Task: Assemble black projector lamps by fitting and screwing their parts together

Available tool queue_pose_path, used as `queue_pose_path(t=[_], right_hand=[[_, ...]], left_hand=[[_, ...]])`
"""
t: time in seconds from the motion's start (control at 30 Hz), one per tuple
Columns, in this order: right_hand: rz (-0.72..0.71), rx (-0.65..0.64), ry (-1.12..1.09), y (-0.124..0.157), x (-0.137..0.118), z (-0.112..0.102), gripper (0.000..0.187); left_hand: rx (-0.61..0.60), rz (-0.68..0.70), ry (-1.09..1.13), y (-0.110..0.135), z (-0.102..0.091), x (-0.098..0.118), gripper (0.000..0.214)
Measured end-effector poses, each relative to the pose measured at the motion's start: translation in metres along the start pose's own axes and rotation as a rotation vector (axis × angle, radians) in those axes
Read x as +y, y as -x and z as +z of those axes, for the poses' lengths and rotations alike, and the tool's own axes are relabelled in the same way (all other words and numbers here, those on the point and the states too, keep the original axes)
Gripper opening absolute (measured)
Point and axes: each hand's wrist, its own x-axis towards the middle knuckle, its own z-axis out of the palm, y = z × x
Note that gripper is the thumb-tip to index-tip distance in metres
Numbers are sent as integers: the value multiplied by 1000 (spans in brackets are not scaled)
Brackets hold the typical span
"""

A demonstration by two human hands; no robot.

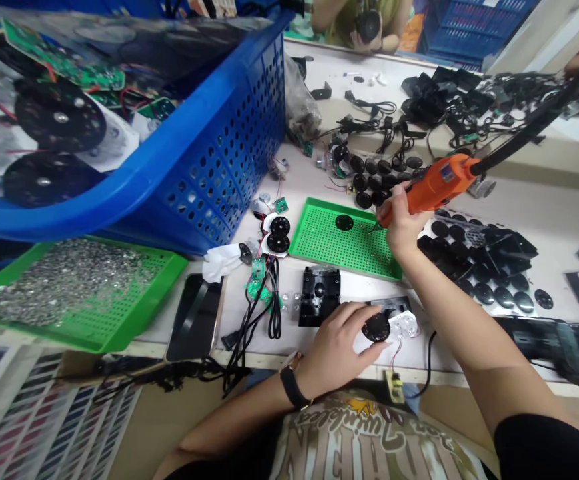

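Observation:
My right hand (pixel 402 227) grips an orange electric screwdriver (pixel 437 185), whose black cord runs up to the right. Its tip points down at the corner of a green perforated tray (pixel 319 243), which holds one black disc (pixel 343 222). My left hand (pixel 337 350) holds down a round black disc (pixel 375 327) lying on a white circuit board with clear lenses (pixel 399 325), and thin wires trail from that board. A black plastic housing (pixel 318 295) stands just beyond my left fingers.
A large blue perforated basket (pixel 219 153) of circuit boards and black discs looms at left. Beside it lie a green tray of silver screws (pixel 69 287) and a phone (pixel 194 317). Black parts, cables and circuit boards crowd the bench. A co-worker's arms (pixel 364 27) show beyond.

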Motion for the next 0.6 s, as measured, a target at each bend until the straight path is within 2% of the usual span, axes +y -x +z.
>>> queue_pose_path(t=[0.2, 0.3, 0.37, 0.43, 0.53, 0.6], right_hand=[[14, -16, 17, -1, 0, 6, 43], [-23, 46, -17, -11, -17, 3, 52], [-66, 95, -18, -15, -42, -8, 55], [-120, 110, 52, -12, -76, -25, 48], [-121, 158, 167, 10, -130, -57, 29], [-133, 206, 188, 31, -156, -78, 16]], left_hand=[[-24, 17, -25, -2, 1, 1, 52], [-41, 35, -56, -5, 4, 1, 52], [-32, 49, -90, -8, 7, 2, 50], [-26, 69, -114, -12, 13, 4, 48], [-20, 139, -135, -17, 23, 11, 48], [-38, 202, -151, -19, 31, 17, 49]])
